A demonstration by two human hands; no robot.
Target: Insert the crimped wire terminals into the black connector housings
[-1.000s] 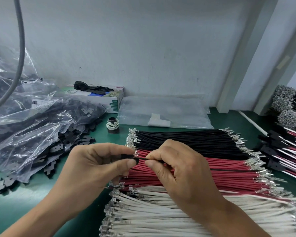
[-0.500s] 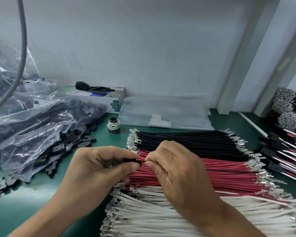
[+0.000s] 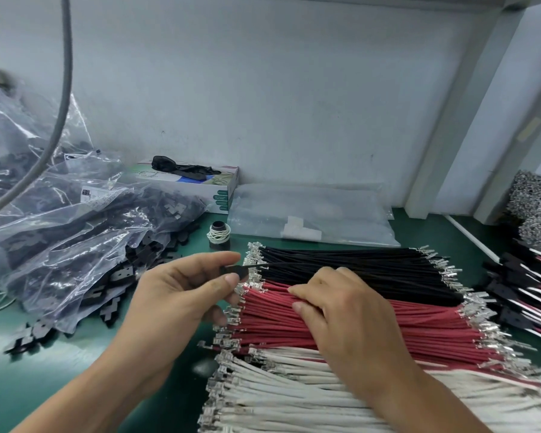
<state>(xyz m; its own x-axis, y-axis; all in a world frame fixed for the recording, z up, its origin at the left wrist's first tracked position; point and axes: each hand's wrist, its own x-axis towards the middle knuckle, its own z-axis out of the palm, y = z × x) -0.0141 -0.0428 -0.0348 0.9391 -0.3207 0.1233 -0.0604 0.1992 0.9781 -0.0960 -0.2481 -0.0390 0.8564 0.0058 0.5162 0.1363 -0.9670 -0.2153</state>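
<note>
Two hands: both are seen over the wire rows on the green bench mat (image 3: pixel 60 385).
Left hand (image 3: pixel 181 295): a small black connector housing (image 3: pixel 230 270) is pinched between thumb and forefinger, at about 9 o'clock of the black wire row.
Held wire: one black wire (image 3: pixel 281 264) is seen running out of the housing toward 3 o'clock, lying over the black row.
Right hand (image 3: pixel 347 310): it is laid palm down on the red wires (image 3: pixel 419 323), fingers curled onto them toward 9 o'clock; whether a single wire is pinched cannot be told.
Gap between hands: the housing is held just beside the right fingertips, at their 10 o'clock, not touching them.
Black wires (image 3: pixel 372 270): a flat row of thin, matte insulated strands is laid at 12 o'clock of the red row, with bright crimped metal terminals (image 3: pixel 253 254) at both ends.
White wires (image 3: pixel 294 398): a like row is laid at 6 o'clock of the red one, with silvery terminals at the left end.
Spare housings: flat, black, cross-shaped plastic pieces (image 3: pixel 113 310) are spilled from a crinkled clear bag (image 3: pixel 60 232) at 9 o'clock.
Finished pieces (image 3: pixel 525 295): housings with wires fitted are piled at 3 o'clock.
Back of bench: a glove box (image 3: pixel 219 195), a small spool (image 3: pixel 219 234) and a flat clear bag (image 3: pixel 325 214) are set at 12 o'clock.
</note>
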